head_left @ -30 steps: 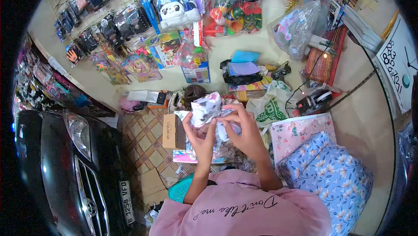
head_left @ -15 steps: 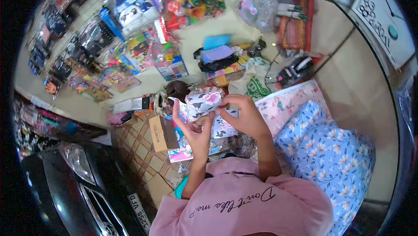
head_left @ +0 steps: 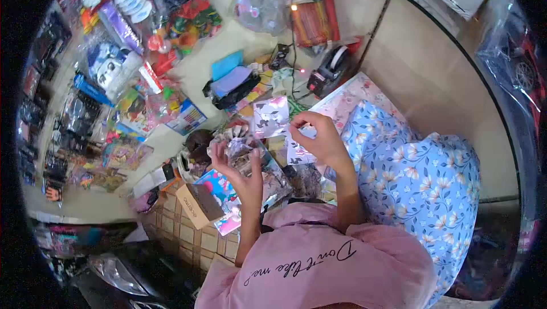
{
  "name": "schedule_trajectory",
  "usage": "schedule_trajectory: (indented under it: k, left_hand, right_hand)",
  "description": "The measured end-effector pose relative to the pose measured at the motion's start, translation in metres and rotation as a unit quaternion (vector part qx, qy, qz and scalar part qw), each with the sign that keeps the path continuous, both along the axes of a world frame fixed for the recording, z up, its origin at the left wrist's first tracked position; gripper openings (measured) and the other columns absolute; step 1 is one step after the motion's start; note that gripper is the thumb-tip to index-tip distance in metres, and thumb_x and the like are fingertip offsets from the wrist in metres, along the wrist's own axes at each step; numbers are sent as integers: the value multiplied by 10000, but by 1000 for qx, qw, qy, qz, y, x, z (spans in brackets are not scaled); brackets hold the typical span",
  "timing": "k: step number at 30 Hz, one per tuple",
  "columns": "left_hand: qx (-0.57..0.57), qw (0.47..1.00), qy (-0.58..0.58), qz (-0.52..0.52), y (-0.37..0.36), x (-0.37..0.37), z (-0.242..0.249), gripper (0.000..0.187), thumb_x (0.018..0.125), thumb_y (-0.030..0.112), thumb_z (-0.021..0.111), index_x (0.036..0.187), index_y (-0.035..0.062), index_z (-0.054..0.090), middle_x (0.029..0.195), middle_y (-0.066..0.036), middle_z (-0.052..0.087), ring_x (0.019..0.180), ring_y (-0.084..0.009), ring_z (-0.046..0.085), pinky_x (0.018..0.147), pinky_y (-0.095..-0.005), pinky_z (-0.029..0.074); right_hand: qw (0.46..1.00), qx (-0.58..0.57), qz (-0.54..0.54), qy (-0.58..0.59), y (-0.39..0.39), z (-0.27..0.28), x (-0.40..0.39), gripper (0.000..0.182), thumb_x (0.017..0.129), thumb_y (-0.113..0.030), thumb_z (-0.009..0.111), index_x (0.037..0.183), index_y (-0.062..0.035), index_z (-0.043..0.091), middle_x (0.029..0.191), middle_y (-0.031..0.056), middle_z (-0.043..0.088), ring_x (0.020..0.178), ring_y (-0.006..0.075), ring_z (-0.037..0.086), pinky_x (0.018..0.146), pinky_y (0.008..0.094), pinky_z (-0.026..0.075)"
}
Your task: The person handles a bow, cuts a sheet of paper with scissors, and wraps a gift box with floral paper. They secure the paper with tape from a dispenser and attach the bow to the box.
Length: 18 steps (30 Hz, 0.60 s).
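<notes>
A small square piece with a grey and pink floral pattern (head_left: 271, 117) is at the fingertips of my right hand (head_left: 320, 138), its thumb and forefinger pinched at the right edge. Below it, a second floral piece (head_left: 299, 152) lies just under the same hand. My left hand (head_left: 242, 178) is raised to the left with fingers spread, touching nothing that I can make out. Behind its fingers is a crumpled floral bundle (head_left: 235, 140), partly hidden.
An open brown box (head_left: 197, 207) stands on the tiled floor at lower left. Blue flowered cloth (head_left: 416, 189) fills the right side. A black tape dispenser (head_left: 330, 70), blue and purple pads (head_left: 231, 78) and bagged toys (head_left: 114, 67) lie farther off.
The view has turned, so the surroundings appear shifted left. My left hand has come off the floral piece and opened. The piece now shows a flat square face at my right hand.
</notes>
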<state>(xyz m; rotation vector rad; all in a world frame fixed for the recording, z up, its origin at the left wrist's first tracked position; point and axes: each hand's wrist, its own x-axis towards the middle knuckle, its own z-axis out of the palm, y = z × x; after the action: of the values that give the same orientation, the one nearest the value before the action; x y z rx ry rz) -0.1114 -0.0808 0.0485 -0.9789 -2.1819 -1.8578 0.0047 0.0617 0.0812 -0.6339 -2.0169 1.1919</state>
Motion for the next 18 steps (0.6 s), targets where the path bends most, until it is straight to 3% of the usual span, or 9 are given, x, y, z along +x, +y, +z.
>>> schedule_trajectory:
  k: [3,4,7,8,13,15,18]
  left_hand:
    - [56,991,45,-116,13,20,-1,657,748,2,654,1297,24,293,1252,-143,384,1185,-262,383,1026,-393,264]
    - [51,986,65,-142,15,23,-1,559,693,32,706,1187,7,447,1184,-166,459,1104,-297,443,961,-390,326]
    - [82,945,109,-297,28,37,10,389,682,25,702,1043,33,559,1037,-147,561,1000,-305,524,888,-392,392]
    - [75,946,119,-292,32,45,21,289,678,9,689,953,51,608,939,-116,603,930,-299,564,831,-401,427]
    - [33,938,134,-317,44,51,13,238,667,-14,677,888,69,643,978,-100,604,947,-278,561,841,-383,402]
    - [20,941,159,-297,48,50,8,226,665,-10,682,872,76,650,980,-96,604,941,-276,561,847,-382,392]
    - [-20,935,221,-277,55,49,8,216,667,73,719,867,143,680,1090,-56,581,1061,-274,492,908,-404,332]
  right_hand:
    - [998,-35,-39,25,12,-1,17,100,793,-68,646,832,18,615,762,46,625,733,99,570,709,253,449]
    - [997,-54,-48,39,14,0,17,99,794,-64,647,835,19,614,764,46,625,734,96,569,711,251,449]
    - [993,-77,-62,58,19,-5,24,91,799,-47,644,843,25,608,769,46,624,743,86,570,716,244,455]
    - [994,-66,-73,47,17,-3,27,91,800,-47,642,842,26,608,770,47,625,743,86,572,715,245,457]
    - [997,-41,-63,9,20,-12,47,93,804,-54,635,850,22,611,777,63,630,744,101,588,705,250,465]
    - [997,-50,-52,6,22,-17,54,109,790,-79,625,829,22,607,781,103,632,736,172,610,686,284,467]
    - [997,-53,-49,9,24,-23,61,121,784,-97,620,819,19,610,783,120,634,736,209,622,671,306,470]
